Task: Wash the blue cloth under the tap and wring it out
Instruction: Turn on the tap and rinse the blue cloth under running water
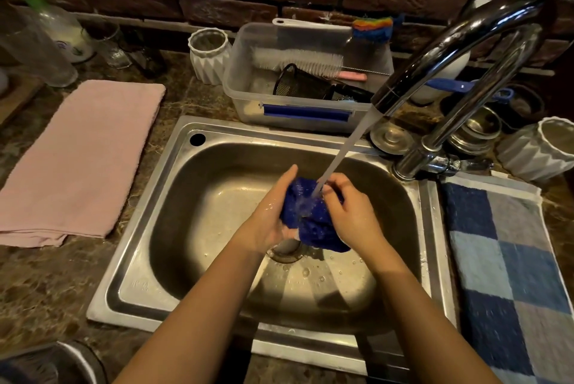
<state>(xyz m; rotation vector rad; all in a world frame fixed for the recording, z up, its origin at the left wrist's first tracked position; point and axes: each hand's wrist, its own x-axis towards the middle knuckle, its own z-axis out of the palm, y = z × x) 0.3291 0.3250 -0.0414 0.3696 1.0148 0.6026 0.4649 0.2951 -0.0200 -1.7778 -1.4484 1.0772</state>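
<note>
We find the blue cloth (310,219) bunched between both hands above the sink (149,228). The left hand (273,216) lies flat against it, fingers (287,180) straight, pressing and backing the bundle. The right hand (352,216) grips it, fingers curled over its top. The stream (341,153) from the tap (450,51) lands just beside those curled fingers, evidently to soak the cloth. We judge that washing is under way and wringing is not yet done.

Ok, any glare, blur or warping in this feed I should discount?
Head view: dim, warm light; glare streaks on the chrome tap; wide-angle bending toward the edges; checked mat and top-left bottles smeared; blue cloth at centre sharp.
</note>
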